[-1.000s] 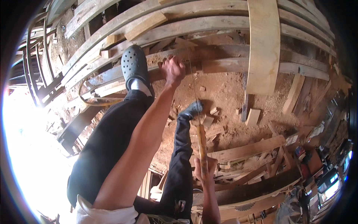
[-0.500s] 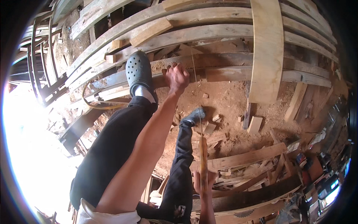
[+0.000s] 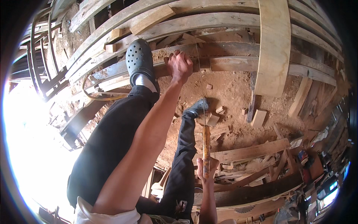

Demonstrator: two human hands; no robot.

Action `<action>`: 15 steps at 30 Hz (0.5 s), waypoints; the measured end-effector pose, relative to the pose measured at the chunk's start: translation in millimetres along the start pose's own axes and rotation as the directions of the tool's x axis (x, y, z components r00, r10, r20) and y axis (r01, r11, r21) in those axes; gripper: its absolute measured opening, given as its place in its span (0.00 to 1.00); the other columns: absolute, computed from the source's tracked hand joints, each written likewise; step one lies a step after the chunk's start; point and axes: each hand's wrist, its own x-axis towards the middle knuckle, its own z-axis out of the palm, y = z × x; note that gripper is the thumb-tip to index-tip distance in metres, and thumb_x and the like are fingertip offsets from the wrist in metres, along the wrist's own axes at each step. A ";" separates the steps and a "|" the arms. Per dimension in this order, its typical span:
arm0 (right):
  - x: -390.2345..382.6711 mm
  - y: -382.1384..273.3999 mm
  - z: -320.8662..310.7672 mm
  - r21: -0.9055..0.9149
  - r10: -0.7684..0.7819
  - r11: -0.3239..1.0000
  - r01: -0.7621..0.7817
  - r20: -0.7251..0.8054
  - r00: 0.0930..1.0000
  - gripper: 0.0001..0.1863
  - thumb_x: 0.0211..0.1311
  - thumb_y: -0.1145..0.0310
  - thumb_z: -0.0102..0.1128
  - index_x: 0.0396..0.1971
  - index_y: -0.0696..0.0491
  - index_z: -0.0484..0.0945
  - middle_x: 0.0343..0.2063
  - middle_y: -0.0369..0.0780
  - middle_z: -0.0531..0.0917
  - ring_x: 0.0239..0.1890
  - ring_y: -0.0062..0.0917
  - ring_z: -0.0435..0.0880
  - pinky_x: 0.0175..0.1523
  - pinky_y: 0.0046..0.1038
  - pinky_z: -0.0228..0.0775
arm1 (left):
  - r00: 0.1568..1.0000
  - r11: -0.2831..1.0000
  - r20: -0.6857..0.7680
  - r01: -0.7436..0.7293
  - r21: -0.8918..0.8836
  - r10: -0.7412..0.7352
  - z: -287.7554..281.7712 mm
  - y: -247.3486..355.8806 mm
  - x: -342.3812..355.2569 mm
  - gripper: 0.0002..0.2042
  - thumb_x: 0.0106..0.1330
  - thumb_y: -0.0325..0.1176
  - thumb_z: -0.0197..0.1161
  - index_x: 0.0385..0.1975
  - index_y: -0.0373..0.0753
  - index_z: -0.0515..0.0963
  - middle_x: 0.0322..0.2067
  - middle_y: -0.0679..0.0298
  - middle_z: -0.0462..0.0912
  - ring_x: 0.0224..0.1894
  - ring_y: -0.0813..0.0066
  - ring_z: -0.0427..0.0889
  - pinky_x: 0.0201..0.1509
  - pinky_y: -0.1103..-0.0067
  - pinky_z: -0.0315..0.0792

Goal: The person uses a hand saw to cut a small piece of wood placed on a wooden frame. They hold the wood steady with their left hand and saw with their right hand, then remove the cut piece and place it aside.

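Meanwhile the right hand [image 3: 207, 170] has a closed grip on the saw handle [image 3: 206, 149]; the left hand [image 3: 179, 66] presses the plank [image 3: 231, 63].

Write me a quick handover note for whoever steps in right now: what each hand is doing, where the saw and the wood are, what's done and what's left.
Left hand: gripping the curved plank just left of the saw line.
Right hand: closed around the wooden handle of the hand saw; its thin blade runs up to the plank.
Left foot in a grey clog is braced on the same plank; the other foot stands on the dirt below.
Done: blade is set at the plank; how deep the cut goes cannot be told.
Left: the plank is not yet parted.
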 end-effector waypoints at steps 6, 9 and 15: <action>-21.3 -1.5 -26.8 -0.160 -0.086 0.984 0.083 -0.007 0.996 0.10 0.53 0.68 0.66 0.22 0.55 0.73 0.14 0.39 0.74 0.17 0.34 0.74 0.26 0.35 0.64 | 1.000 0.999 0.001 0.008 -0.039 -0.008 4.8 -2.7 0.0 0.10 0.53 0.34 0.56 0.29 0.39 0.82 0.38 0.55 0.82 0.43 0.52 0.80 0.56 0.61 0.65; -55.8 1.7 -40.0 -0.122 -0.255 0.964 0.237 -0.162 0.953 0.09 0.52 0.69 0.66 0.24 0.53 0.74 0.19 0.39 0.76 0.23 0.34 0.76 0.32 0.35 0.65 | 0.999 0.998 -0.037 -0.015 -0.062 0.013 4.0 -4.4 -0.3 0.10 0.53 0.34 0.56 0.29 0.39 0.82 0.36 0.55 0.82 0.41 0.52 0.81 0.54 0.62 0.66; -104.8 18.6 -46.4 -0.348 -0.300 0.917 0.196 -0.277 0.913 0.07 0.53 0.71 0.65 0.29 0.53 0.74 0.28 0.39 0.76 0.28 0.34 0.74 0.36 0.35 0.64 | 0.991 0.981 -0.073 -0.119 -0.155 0.109 0.0 -8.0 -1.3 0.09 0.58 0.36 0.55 0.27 0.38 0.79 0.32 0.55 0.80 0.36 0.49 0.80 0.43 0.61 0.70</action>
